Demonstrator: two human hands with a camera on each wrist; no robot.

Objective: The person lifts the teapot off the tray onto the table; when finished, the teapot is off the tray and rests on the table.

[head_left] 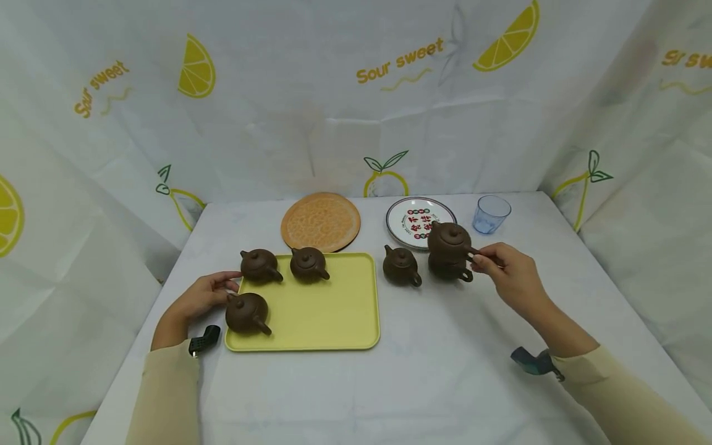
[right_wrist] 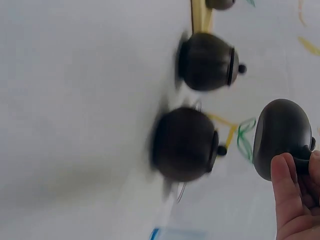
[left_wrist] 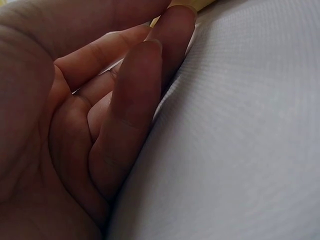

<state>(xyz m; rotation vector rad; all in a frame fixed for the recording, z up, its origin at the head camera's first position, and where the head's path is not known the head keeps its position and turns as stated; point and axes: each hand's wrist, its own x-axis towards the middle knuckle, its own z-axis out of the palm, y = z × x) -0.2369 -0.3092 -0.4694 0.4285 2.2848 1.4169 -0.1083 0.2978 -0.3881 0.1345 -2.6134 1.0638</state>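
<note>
My right hand (head_left: 514, 278) pinches the handle of a dark brown teapot (head_left: 449, 240), raised off the table. A second teapot (head_left: 445, 269) stands below it, partly covered in the head view. To the left of that pair is another brown teapot (head_left: 400, 267). In the right wrist view, the held teapot (right_wrist: 281, 132) hangs apart from the standing ones. My left hand (head_left: 203, 296) is at the left rim of a yellow tray (head_left: 328, 315), thumb and fingertips pinching its edge. Three teapots rest on that tray: two at the back (head_left: 258, 266) (head_left: 309, 264), one at front left (head_left: 246, 312).
Behind the tray lies a round tan board (head_left: 321, 219). A white plate (head_left: 414, 216) with red characters sits behind the teapots on the right, with a blue clear glass (head_left: 492, 215) beside it. A lemon-print cloth (head_left: 311, 93) hangs around the white table.
</note>
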